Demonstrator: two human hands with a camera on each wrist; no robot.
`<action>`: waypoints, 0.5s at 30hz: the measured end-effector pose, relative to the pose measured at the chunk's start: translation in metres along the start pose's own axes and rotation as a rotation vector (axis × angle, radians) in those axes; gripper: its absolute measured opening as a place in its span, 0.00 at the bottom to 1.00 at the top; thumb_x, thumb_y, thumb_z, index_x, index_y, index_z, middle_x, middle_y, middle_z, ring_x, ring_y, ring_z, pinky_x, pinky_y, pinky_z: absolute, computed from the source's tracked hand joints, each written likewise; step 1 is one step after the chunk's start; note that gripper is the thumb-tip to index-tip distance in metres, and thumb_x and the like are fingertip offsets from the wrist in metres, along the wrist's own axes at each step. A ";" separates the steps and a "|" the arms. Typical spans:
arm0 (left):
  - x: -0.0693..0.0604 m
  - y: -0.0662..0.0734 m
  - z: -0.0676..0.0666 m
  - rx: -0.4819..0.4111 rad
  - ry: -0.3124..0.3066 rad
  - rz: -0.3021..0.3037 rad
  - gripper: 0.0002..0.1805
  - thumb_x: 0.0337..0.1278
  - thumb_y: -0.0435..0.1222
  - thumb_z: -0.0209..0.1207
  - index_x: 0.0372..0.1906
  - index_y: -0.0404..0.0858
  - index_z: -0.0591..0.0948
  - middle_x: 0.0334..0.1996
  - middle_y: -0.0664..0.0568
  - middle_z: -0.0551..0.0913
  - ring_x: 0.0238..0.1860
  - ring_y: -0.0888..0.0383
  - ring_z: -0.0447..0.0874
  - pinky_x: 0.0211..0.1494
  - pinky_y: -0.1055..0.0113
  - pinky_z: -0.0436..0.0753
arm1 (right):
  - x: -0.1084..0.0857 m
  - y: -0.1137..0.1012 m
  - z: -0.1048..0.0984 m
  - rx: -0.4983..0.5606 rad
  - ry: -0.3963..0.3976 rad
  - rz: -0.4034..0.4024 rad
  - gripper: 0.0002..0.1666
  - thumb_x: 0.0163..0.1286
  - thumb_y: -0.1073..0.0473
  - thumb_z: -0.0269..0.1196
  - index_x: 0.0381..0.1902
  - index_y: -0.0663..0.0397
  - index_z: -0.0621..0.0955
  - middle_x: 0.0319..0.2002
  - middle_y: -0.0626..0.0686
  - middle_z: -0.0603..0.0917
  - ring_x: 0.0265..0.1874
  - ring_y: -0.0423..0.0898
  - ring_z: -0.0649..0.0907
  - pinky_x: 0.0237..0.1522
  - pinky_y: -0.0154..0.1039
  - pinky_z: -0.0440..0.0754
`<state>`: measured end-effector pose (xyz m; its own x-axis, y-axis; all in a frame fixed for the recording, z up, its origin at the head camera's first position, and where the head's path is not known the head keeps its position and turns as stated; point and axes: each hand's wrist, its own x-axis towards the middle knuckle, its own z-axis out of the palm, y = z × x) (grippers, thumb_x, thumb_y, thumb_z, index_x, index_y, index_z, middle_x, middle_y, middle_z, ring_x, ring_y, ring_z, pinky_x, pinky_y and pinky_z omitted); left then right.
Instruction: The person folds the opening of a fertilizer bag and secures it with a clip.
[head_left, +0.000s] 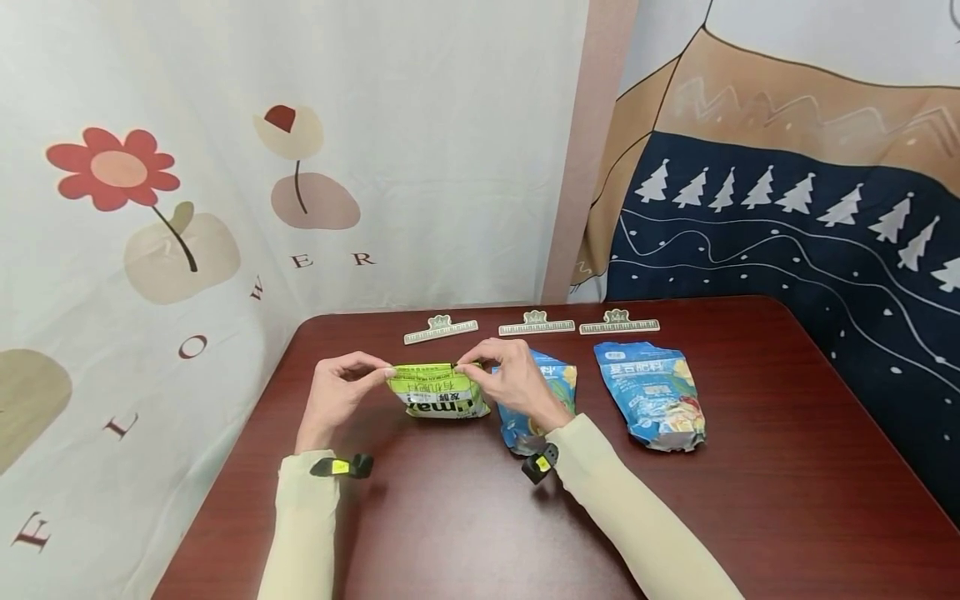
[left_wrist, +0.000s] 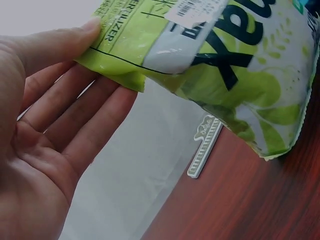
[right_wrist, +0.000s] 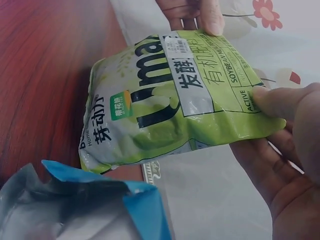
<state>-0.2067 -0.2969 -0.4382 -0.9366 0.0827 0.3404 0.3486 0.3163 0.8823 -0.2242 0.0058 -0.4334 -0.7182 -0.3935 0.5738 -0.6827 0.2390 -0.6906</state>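
Observation:
A green and white fertilizer bag (head_left: 442, 396) is held upright at the left middle of the table, its printing upside down in the head view. My left hand (head_left: 339, 392) pinches one upper corner between thumb and fingers. At the other upper corner, my right hand (head_left: 517, 382) pinches the folded top edge. The left wrist view shows the thumb (left_wrist: 65, 45) on the bag's printed face and the fingers behind it. Right beside my right hand lies a blue pouch (head_left: 558, 379), partly hidden by it; in the right wrist view its torn silvery end (right_wrist: 75, 210) gapes.
A second blue pouch (head_left: 651, 398) lies farther right. Along the back edge are three ruler-shaped clips: a left one (head_left: 441, 329), a middle one (head_left: 536, 324) and a right one (head_left: 618, 322). Printed curtains (head_left: 450, 167) hang behind the dark red table (head_left: 465, 525).

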 end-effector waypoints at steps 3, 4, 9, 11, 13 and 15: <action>0.001 -0.001 -0.001 -0.002 -0.005 -0.012 0.08 0.57 0.32 0.73 0.40 0.32 0.89 0.31 0.55 0.92 0.31 0.55 0.86 0.34 0.72 0.81 | -0.001 0.001 0.000 0.021 -0.006 0.036 0.03 0.69 0.58 0.70 0.38 0.47 0.91 0.34 0.45 0.90 0.29 0.34 0.85 0.31 0.36 0.85; 0.001 -0.002 -0.001 -0.005 -0.006 -0.014 0.08 0.57 0.31 0.72 0.40 0.32 0.89 0.31 0.58 0.92 0.31 0.55 0.87 0.34 0.73 0.81 | -0.001 0.002 0.000 0.025 -0.009 0.049 0.03 0.69 0.58 0.70 0.38 0.47 0.91 0.34 0.45 0.90 0.29 0.34 0.85 0.32 0.37 0.85; 0.000 -0.003 -0.002 -0.025 -0.002 -0.020 0.06 0.57 0.28 0.71 0.39 0.30 0.88 0.29 0.64 0.91 0.29 0.60 0.87 0.32 0.73 0.80 | -0.003 0.002 -0.001 0.058 0.000 0.096 0.03 0.69 0.58 0.71 0.38 0.46 0.91 0.33 0.44 0.91 0.31 0.34 0.87 0.34 0.36 0.87; 0.000 -0.003 -0.003 -0.030 0.003 -0.017 0.07 0.56 0.28 0.72 0.38 0.29 0.88 0.29 0.63 0.91 0.30 0.61 0.87 0.32 0.73 0.80 | -0.003 0.002 -0.003 0.057 0.016 0.097 0.02 0.69 0.57 0.71 0.36 0.46 0.91 0.33 0.44 0.91 0.27 0.34 0.85 0.31 0.32 0.84; -0.001 -0.003 -0.003 -0.036 0.010 -0.014 0.06 0.56 0.27 0.72 0.38 0.28 0.89 0.30 0.62 0.91 0.31 0.63 0.88 0.34 0.73 0.82 | -0.003 0.001 -0.004 0.049 0.028 0.096 0.03 0.68 0.57 0.71 0.35 0.46 0.91 0.32 0.44 0.92 0.23 0.34 0.83 0.25 0.30 0.79; -0.001 -0.003 -0.003 -0.033 0.014 -0.008 0.06 0.55 0.27 0.72 0.38 0.28 0.89 0.30 0.60 0.92 0.32 0.61 0.89 0.35 0.72 0.83 | -0.003 0.000 -0.005 0.037 0.031 0.094 0.03 0.68 0.56 0.72 0.34 0.45 0.92 0.32 0.43 0.92 0.21 0.34 0.81 0.21 0.30 0.73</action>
<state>-0.2063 -0.3007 -0.4399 -0.9389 0.0667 0.3378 0.3424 0.2856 0.8951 -0.2231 0.0113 -0.4331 -0.7832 -0.3434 0.5183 -0.6068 0.2406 -0.7576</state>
